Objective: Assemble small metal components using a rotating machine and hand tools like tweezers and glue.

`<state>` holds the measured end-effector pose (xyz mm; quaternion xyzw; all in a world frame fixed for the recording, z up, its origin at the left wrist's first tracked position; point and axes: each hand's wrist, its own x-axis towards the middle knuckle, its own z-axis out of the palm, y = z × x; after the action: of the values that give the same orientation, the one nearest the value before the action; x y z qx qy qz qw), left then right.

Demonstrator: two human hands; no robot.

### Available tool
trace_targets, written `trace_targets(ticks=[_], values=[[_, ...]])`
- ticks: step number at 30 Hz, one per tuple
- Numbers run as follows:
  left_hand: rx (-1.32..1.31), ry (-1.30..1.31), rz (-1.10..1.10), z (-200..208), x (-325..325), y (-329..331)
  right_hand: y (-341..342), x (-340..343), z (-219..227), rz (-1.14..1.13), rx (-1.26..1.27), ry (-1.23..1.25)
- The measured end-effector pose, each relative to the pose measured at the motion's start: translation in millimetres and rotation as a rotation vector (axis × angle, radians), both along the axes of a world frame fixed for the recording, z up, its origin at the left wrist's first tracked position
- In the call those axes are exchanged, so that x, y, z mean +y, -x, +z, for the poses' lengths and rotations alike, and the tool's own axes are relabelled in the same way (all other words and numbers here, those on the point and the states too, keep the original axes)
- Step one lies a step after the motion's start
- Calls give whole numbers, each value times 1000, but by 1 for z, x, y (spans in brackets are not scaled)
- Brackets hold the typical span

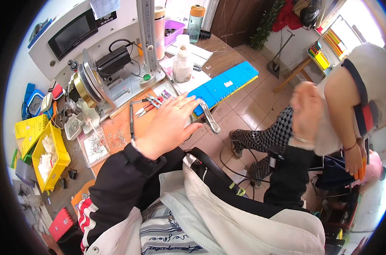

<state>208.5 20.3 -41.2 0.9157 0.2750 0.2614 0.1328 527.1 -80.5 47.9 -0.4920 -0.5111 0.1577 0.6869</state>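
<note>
My left hand is held over the front edge of the workbench, fingers stretched and thumb apart, with nothing in it. Its fingertips are close to a silver metal clamp at the near end of a long blue board with a yellow edge; whether they touch is unclear. Beside the hand lie red-handled pliers and a slim dark tool on an orange mat. My right hand is raised at the right, away from the bench. Motion blurs its fingers, and no object shows in it.
A machine with a brass-coloured wheel stands at the back left. Small wire pieces fill a clear tray; a yellow bin is farther left. A white bottle stands behind. Another person's arm is close at right; cables cross the floor.
</note>
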Motion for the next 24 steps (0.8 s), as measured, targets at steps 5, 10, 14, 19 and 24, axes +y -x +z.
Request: trace_targets(ticks=[5, 10, 14, 19, 24], values=[[153, -6, 77, -22, 7, -20, -25, 66, -111, 25, 145, 378], [231, -2, 69, -31, 12, -20, -29, 91, -150, 32, 148, 513], [253, -7, 86, -30, 13, -21, -32, 104, -161, 49, 166, 527], [238, 2, 82, -28, 13, -21, -28, 116, -166, 56, 150, 553], [216, 3, 80, -27, 10, -22, -31, 123, -166, 24, 81, 571]])
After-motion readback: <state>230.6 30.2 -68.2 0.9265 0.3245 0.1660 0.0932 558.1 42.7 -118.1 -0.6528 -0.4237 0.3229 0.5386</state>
